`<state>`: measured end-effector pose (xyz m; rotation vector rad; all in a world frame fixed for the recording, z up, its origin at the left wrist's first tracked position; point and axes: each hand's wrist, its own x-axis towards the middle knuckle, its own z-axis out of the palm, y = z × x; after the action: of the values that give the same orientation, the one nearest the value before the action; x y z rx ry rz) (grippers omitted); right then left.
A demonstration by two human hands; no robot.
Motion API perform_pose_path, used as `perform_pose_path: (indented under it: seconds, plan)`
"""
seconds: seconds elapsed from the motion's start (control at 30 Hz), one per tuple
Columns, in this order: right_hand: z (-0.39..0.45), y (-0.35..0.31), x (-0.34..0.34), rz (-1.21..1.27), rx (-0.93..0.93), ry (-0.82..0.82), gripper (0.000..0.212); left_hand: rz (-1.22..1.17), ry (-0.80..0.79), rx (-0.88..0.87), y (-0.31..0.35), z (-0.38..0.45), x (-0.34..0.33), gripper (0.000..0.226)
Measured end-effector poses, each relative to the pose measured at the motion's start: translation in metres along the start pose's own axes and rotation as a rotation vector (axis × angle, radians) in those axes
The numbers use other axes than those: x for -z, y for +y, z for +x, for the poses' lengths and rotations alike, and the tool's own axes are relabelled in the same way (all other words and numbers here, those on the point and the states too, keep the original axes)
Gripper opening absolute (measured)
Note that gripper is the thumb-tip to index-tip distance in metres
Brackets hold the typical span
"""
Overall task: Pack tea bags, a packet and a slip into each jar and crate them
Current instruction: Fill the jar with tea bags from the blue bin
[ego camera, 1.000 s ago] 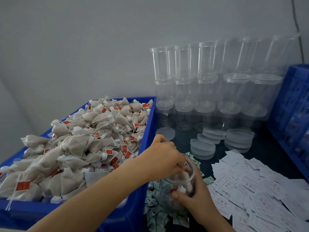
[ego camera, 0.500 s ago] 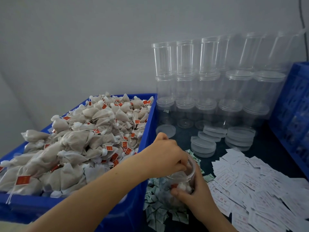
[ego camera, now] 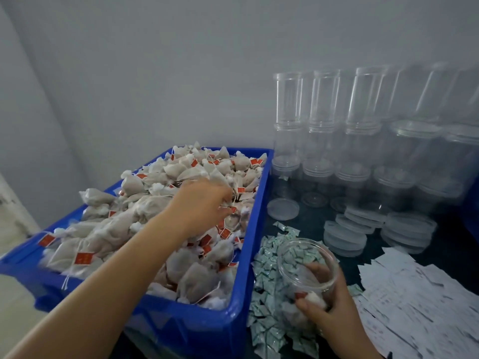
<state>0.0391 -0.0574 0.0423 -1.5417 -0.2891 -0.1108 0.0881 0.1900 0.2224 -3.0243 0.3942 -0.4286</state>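
Left hand (ego camera: 201, 203) moved from jar (ego camera: 307, 270) onto tea bags (ego camera: 166, 203)

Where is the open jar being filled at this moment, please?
In the head view, the jar sits lower right, gripped by the right hand, over the green-white packets, between the blue crate and the paper slips.

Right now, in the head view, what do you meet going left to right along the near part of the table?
Blue bin of tea bags → pile of small green packets → open jar held by the right hand → spread of white paper slips.
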Motion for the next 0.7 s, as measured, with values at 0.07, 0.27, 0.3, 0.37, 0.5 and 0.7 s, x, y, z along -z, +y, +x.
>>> perform_pose_path:
  seconds: [0.07,0.27,0.3,0.37,0.5,0.7]
  plan:
    - [0.000,0.001,0.000,-0.007,0.009,0.001,0.097,0.153,-0.038,0.128,-0.014,-0.004,-0.003,0.036]
    - [0.000,0.000,-0.001,-0.017,0.014,0.011,0.098,0.373,-0.157,0.451,-0.037,-0.014,-0.014,0.047]
    - [0.000,-0.001,-0.001,-0.013,0.013,0.013,0.098,0.379,-0.179,0.477,-0.038,-0.015,-0.017,0.047]
    - [0.000,-0.002,-0.002,-0.016,0.015,0.012,0.098,0.384,-0.213,0.508,-0.041,-0.017,-0.020,0.050]
    - [-0.001,-0.004,-0.002,-0.017,0.027,-0.002,0.100,0.403,-0.211,0.527,-0.047,-0.019,-0.019,0.047]
    - [0.000,-0.003,-0.002,-0.031,0.064,-0.003,0.096,0.367,-0.144,0.480,-0.057,-0.022,-0.019,0.044]
